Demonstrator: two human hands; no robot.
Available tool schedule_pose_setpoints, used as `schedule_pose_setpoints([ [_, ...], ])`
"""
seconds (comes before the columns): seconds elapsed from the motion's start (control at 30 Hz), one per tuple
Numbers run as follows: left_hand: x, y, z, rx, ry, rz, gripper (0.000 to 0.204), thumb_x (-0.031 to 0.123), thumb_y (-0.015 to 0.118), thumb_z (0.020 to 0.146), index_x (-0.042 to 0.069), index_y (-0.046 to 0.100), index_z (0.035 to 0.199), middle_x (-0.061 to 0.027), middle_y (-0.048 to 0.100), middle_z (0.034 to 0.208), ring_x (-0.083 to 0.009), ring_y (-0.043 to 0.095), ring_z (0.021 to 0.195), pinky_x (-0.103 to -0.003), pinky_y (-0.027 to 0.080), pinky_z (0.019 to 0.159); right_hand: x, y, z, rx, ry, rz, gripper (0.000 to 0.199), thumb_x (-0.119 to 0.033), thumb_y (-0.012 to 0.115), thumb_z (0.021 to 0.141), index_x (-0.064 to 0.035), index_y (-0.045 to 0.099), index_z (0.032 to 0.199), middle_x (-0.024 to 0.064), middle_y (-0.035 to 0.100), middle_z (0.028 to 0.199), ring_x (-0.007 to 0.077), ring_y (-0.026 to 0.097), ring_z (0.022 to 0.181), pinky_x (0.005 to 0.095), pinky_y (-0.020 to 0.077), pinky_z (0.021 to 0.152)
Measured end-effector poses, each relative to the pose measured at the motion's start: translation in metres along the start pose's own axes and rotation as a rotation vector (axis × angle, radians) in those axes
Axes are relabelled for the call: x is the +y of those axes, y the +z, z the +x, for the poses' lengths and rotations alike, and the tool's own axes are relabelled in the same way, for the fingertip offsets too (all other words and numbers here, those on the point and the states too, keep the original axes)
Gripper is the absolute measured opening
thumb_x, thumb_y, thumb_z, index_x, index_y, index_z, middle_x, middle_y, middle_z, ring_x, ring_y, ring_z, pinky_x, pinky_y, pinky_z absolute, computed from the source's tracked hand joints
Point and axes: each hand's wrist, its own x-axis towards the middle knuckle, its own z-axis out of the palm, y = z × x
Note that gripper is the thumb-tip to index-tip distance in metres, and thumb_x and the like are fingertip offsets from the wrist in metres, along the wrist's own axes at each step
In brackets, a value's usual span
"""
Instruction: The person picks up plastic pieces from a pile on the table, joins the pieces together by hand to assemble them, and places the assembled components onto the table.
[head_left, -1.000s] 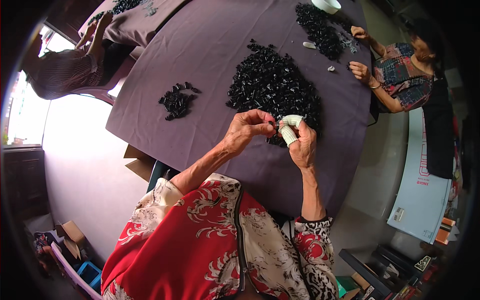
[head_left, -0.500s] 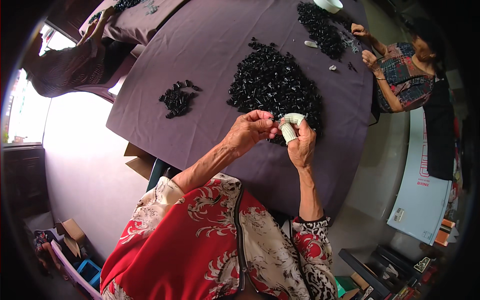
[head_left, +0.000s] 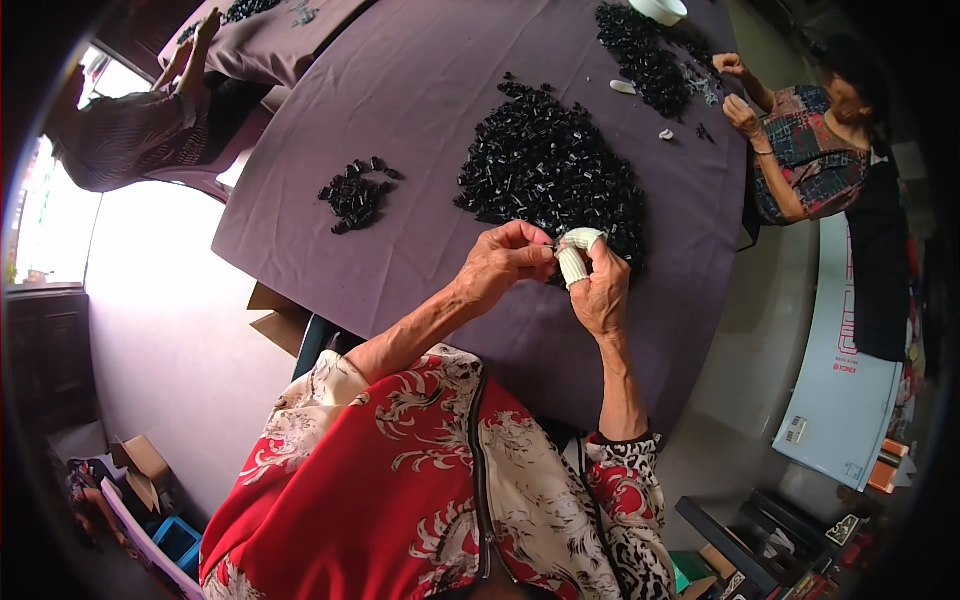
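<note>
My left hand (head_left: 498, 264) is closed in a pinch, thumb and forefinger together on a small black plastic piece, mostly hidden by the fingertips. Against those fingertips presses my right hand (head_left: 602, 296), also closed. Its thumb and forefinger wear white ribbed finger covers (head_left: 572, 268); whatever lies between them is too small to make out. Both hands are over the near edge of a large heap of small black plastic pieces (head_left: 550, 160). A smaller pile of the same kind of black pieces (head_left: 352, 196) lies to the left on the purple-brown tablecloth (head_left: 420, 110).
Across the table on the right, a person (head_left: 815, 150) works by another black heap (head_left: 645, 70), with a white bowl (head_left: 658, 10) behind it. A white finger cover (head_left: 622, 87) lies nearby. Another person (head_left: 140, 135) is at a second table, far left. Boxes (head_left: 145, 460) stand lower left.
My left fingertips have moved slightly right, closer against the right finger covers. The person on the right has shifted their hands a little; the one at far left has raised their hands slightly.
</note>
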Motion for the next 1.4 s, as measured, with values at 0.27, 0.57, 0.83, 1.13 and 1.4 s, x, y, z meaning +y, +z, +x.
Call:
schedule_pose_setpoints([
  [0.27, -0.009, -0.007, -0.006, -0.035, 0.050, 0.402, 0.009, 0.008, 0.061, 0.081, 0.001, 0.059, 0.086, -0.0031, 0.059, 0.071, -0.0096, 0.055, 0.066, -0.024, 0.046, 0.064, 0.002, -0.007, -0.007, -0.170, -0.016, -0.056, 0.011, 0.003, 0.050, 0.074, 0.0021, 0.051, 0.085, 0.0178, 0.058, 0.073, 0.0348, 0.058, 0.065, 0.0371, 0.0462, 0.055],
  [0.57, -0.007, -0.014, -0.009, -0.009, 0.069, 0.316, 0.009, 0.007, 0.062, 0.080, 0.002, 0.059, 0.086, -0.0033, 0.060, 0.072, -0.0100, 0.056, 0.067, -0.024, 0.046, 0.065, 0.008, -0.009, -0.013, -0.138, 0.106, 0.004, 0.018, -0.002, 0.056, 0.077, 0.0018, 0.057, 0.095, 0.0136, 0.063, 0.078, 0.0249, 0.062, 0.066, 0.0313, 0.0482, 0.061],
  [0.83, 0.033, -0.031, -0.009, 0.158, 0.239, 0.384, 0.010, 0.011, 0.062, 0.081, 0.004, 0.058, 0.087, -0.0037, 0.062, 0.076, -0.0104, 0.057, 0.069, -0.024, 0.046, 0.068, 0.035, 0.001, -0.012, -0.142, 0.098, -0.199, 0.012, -0.001, 0.058, 0.072, -0.0014, 0.059, 0.084, 0.0158, 0.060, 0.079, 0.0343, 0.057, 0.072, 0.0370, 0.0455, 0.063],
  [1.13, 0.024, -0.035, -0.006, 0.135, 0.213, 0.370, 0.010, 0.012, 0.062, 0.081, 0.005, 0.058, 0.087, -0.0023, 0.062, 0.076, -0.0097, 0.056, 0.069, -0.024, 0.046, 0.067, 0.032, 0.034, 0.000, -0.230, 0.015, -0.341, 0.009, -0.006, 0.061, 0.071, -0.0032, 0.058, 0.079, 0.0131, 0.059, 0.076, 0.0340, 0.058, 0.065, 0.0399, 0.0469, 0.056],
  [1.4, 0.022, -0.037, -0.005, 0.164, 0.222, 0.384, 0.009, 0.010, 0.062, 0.081, 0.005, 0.057, 0.086, -0.0026, 0.061, 0.075, -0.0094, 0.056, 0.067, -0.023, 0.045, 0.065, 0.037, 0.045, 0.008, -0.338, -0.062, -0.526, 0.006, -0.006, 0.058, 0.073, -0.0029, 0.055, 0.077, 0.0147, 0.059, 0.074, 0.0363, 0.058, 0.066, 0.0427, 0.0470, 0.055],
])
